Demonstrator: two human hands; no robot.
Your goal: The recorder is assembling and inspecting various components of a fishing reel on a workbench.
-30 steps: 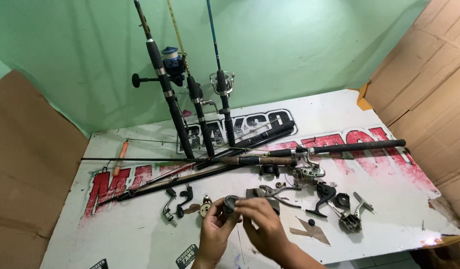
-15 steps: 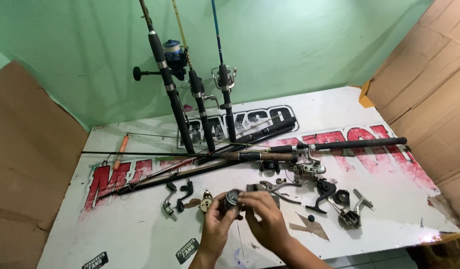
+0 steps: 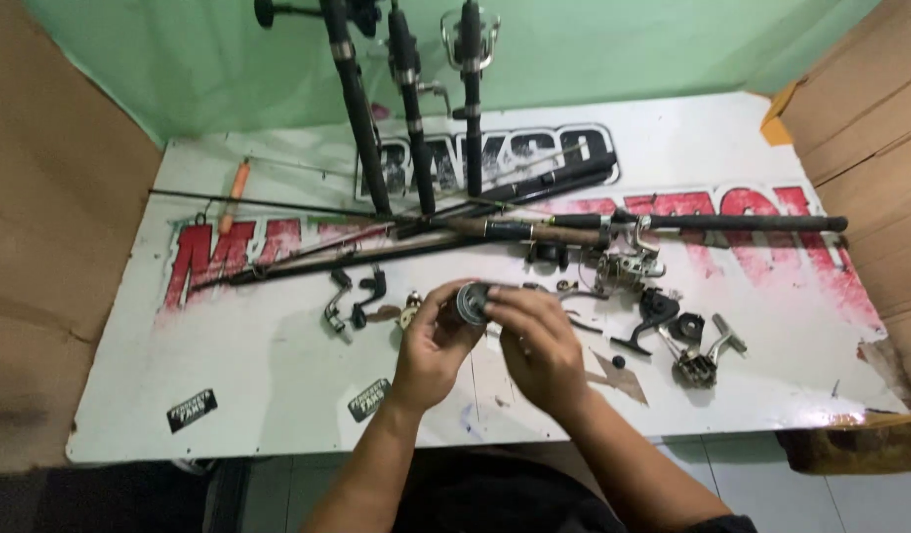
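1. In the head view we hold a small round reel spool (image 3: 472,301), dark with a metal rim, above the white table (image 3: 277,375), just in front of the cork-handled rod (image 3: 534,233) that lies across the board.
2. We judge the spool light and rigid, a hard metal or plastic part with smooth, likely slippery faces. It will not flex, so the best hold is across its rim with the fingertips; the central bore and any thin lip look like the delicate spots.
3. Our left hand (image 3: 431,345) rises from below the rod with the wrist bent back, thumb and fingers curled up; its grip is closed on the spool's left edge.
4. Our right hand (image 3: 539,345) comes in from the right of the spool, palm turned down, fingers (image 3: 505,301) pinched onto its right side, so both grips are narrowed around the one part.
5. Right of the spool, nearer the rod's reel seat, lie a bare reel body (image 3: 628,271), a black crank piece (image 3: 653,314) and a metal handle (image 3: 707,357). Left of it sit small black parts (image 3: 361,296).
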